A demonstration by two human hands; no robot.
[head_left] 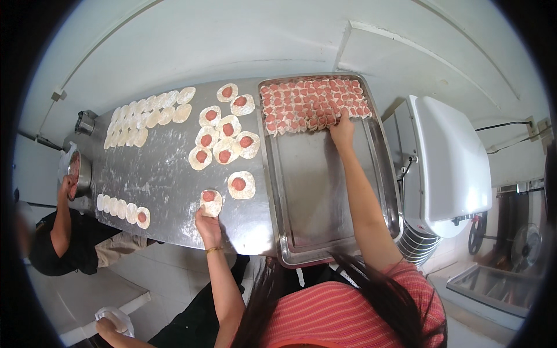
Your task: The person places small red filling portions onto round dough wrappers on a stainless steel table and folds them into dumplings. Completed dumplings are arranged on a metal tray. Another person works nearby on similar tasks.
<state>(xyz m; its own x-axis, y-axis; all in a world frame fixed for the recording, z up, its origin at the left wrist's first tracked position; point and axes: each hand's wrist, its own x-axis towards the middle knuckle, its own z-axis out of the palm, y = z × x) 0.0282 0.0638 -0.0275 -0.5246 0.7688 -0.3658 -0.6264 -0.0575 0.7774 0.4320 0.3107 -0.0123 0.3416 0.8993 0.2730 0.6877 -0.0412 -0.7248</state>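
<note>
My left hand [209, 227] holds a round, floured dumpling wrapper [215, 207] with a lump of pinkish-red filling on it, near the table's front edge. To the right lies a large metal tray [316, 191], its far part packed with rows of open-topped filled dumplings [313, 95]. At the near edge of those rows my right hand [343, 129] has its fingers closed on a dumpling; the fingers partly hide it. Another wrapper with filling [241, 184] lies just right of my left hand. Farther back is a cluster of filled wrappers [227, 126].
Plain wrappers [152, 110] overlap in rows at the table's [168, 180] far left; a short row [120, 207] lies nearer. Beyond the left end, another person's hand [69, 184] reaches into a metal bowl [85, 174]. A white machine [449, 162] stands right of the tray.
</note>
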